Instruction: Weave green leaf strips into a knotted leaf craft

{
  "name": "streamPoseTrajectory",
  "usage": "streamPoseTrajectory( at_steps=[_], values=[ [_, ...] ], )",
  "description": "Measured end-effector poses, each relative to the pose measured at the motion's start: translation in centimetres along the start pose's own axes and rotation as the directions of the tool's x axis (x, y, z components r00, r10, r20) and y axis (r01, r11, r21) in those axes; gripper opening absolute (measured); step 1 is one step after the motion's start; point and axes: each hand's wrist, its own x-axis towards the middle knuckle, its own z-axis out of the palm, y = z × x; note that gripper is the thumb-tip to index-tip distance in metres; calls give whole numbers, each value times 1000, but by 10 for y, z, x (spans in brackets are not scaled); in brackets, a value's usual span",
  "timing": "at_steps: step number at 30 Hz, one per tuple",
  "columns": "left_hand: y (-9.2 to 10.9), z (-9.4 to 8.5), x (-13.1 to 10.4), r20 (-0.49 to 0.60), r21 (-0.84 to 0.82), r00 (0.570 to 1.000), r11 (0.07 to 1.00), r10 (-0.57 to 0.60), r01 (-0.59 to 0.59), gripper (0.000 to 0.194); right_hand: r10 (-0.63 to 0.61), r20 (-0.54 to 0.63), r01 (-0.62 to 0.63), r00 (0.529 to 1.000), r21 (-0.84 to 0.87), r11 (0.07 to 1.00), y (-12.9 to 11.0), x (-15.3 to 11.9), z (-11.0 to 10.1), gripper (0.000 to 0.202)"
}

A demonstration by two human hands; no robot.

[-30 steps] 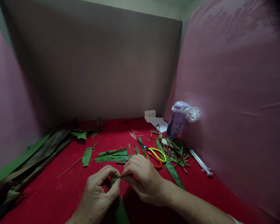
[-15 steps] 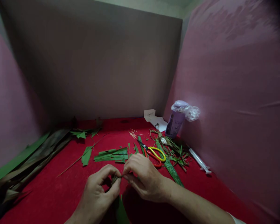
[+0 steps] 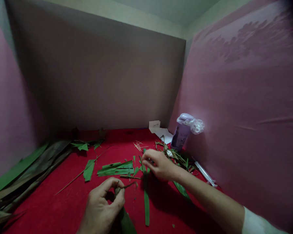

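Note:
Between the thumb and fingers of my left hand [image 3: 104, 203] is a small brownish-green leaf bundle [image 3: 117, 189], from which a thin dry strand [image 3: 130, 184] sticks out to the right. A wide green leaf [image 3: 127, 221] hangs below that hand. My right hand [image 3: 158, 164] is raised over the spot where the scissors lay, its fingers curled; whatever is under or between them is hidden. Just left of it a long green strip [image 3: 146, 201] lies on the red cloth [image 3: 70, 198]. Cut leaf pieces [image 3: 116, 169] lie beyond my left hand.
Toothpicks [image 3: 138, 145], white papers [image 3: 164, 135] and a purple cup [image 3: 180, 136] with a plastic-wrapped top stand or lie at the back. Plant scraps [image 3: 178, 156] and a syringe [image 3: 205, 174] are at right; long dry leaves [image 3: 34, 172] line the left side.
My right hand has let go of the strand and moved up and right, over the scissors, which are now hidden. My left hand still holds the bundle. The view has tilted up slightly.

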Motion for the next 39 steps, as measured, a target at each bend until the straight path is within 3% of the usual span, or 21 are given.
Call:
streamPoseTrajectory(
  at_steps=[3, 7, 12, 17, 20, 23, 25, 27, 29, 32, 39],
  values=[
    [1, -1, 0, -3, -5, 1000, 1000, -6, 6, 6, 137, 14, -133, 990, -156, 979, 32, 24, 1, 12],
    [4, -1, 0, 5, -44, 1000, 999, -30, 30, 5, 208, 149, -152, 967, -316, 937, 62, 52, 14, 15],
    [10, 1, -1, -82, -72, 996, 997, -26, 20, 7, 248, 287, -121, 925, -397, 910, 75, 68, 31, 23],
    [10, -1, 2, -41, 5, 999, 1000, 18, -18, 6, 281, 232, -178, 931, -383, 907, 76, 71, 15, 23],
    [9, -3, 3, -53, 36, 998, 999, 39, -37, 6, 293, 98, -246, 951, -336, 909, 55, 60, -7, 14],
    [10, -5, 3, -64, 20, 997, 999, 46, -45, 6, 233, -4, -228, 973, -223, 948, 4, 29, -20, 11],
    [11, -6, 3, -74, 14, 996, 999, 45, -44, 6, 150, -42, -154, 988, -114, 982, -36, 2, -21, 12],
    [13, -6, 4, -78, 15, 996, 999, 41, -40, 6, 29, -262, 7, 965, 137, 991, -71, -22, -16, 13],
    [13, -6, 4, -80, 12, 996, 999, 35, -34, 6, -55, -332, 117, 942, 168, 979, -91, -39, -7, 12],
    [11, -5, 4, -75, 4, 997, 1000, 20, -20, 6, -112, -423, 182, 899, 129, 975, -97, -48, 8, 12],
    [11, -4, 4, -67, -10, 997, 1000, 23, -24, 4, -9, -394, 102, 919, 218, 971, -88, -47, 19, 11]
  ],
)
